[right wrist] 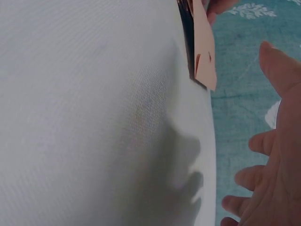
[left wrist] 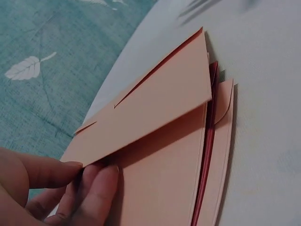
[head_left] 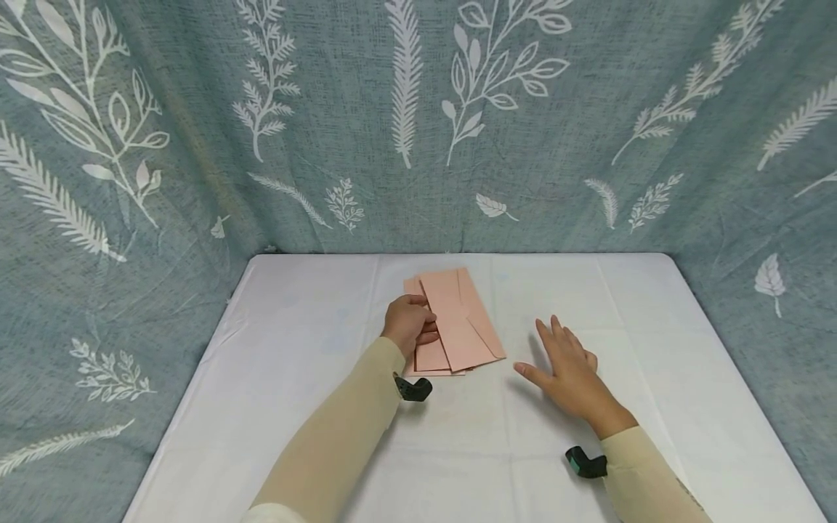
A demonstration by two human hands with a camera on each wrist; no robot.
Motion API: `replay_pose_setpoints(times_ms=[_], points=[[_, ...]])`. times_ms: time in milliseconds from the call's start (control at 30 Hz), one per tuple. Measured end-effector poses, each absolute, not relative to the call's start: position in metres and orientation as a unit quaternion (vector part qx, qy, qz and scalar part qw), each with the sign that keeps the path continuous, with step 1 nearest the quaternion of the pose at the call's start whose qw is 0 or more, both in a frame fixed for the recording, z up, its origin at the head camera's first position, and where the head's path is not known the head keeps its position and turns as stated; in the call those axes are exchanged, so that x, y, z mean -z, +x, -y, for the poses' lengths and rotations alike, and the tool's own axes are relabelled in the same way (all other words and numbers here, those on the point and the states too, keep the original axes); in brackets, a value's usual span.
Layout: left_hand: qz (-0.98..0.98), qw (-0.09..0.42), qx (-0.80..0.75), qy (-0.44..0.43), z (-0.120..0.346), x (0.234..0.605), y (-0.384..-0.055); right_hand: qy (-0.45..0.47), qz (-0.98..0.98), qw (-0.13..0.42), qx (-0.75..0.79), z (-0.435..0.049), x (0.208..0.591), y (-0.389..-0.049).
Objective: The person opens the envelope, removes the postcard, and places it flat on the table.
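Note:
My left hand [head_left: 408, 323] pinches the left edge of a pink envelope [head_left: 461, 319], which lies tilted over more pink envelopes [head_left: 431, 357] in a loose pile. In the left wrist view the thumb and fingers meet at the edge of the top envelope [left wrist: 155, 101], its near end raised off those below. A dark red strip [left wrist: 203, 160] shows between the lower envelopes. To the right of the pile, my right hand [head_left: 567, 367] hovers above the table with fingers spread, holding nothing. The right wrist view shows that hand [right wrist: 277, 174] apart from the envelopes [right wrist: 204, 52].
A white cloth [head_left: 314, 312] covers the table. Behind it and at both sides hangs a blue-green curtain [head_left: 353, 109] with white leaf patterns. Each wrist carries a small black device, one at the left [head_left: 413, 388] and one at the right [head_left: 585, 463].

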State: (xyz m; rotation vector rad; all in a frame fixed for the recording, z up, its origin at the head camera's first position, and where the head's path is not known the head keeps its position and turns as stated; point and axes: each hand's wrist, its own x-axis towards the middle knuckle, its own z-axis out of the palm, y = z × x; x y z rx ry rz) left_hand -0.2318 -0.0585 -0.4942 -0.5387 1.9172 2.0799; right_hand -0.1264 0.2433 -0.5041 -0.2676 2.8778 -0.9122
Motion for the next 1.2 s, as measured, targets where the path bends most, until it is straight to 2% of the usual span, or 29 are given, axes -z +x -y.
replay_pose_setpoints(times_ms=[600,967,1200], points=[[-0.642,0.150,-0.740,-0.138,0.085,0.492,-0.220,-0.095,-0.945,0.055,0.307,-0.240,0.503,-0.121],[-0.647,0.199,-0.730,-0.097,0.088,0.489,-0.184,-0.104,-0.945,0.052,0.306,-0.234,0.507,-0.114],[-0.652,0.204,-0.725,-0.084,0.085,0.493,-0.165,-0.103,-0.946,0.050,0.305,-0.232,0.507,-0.109]])
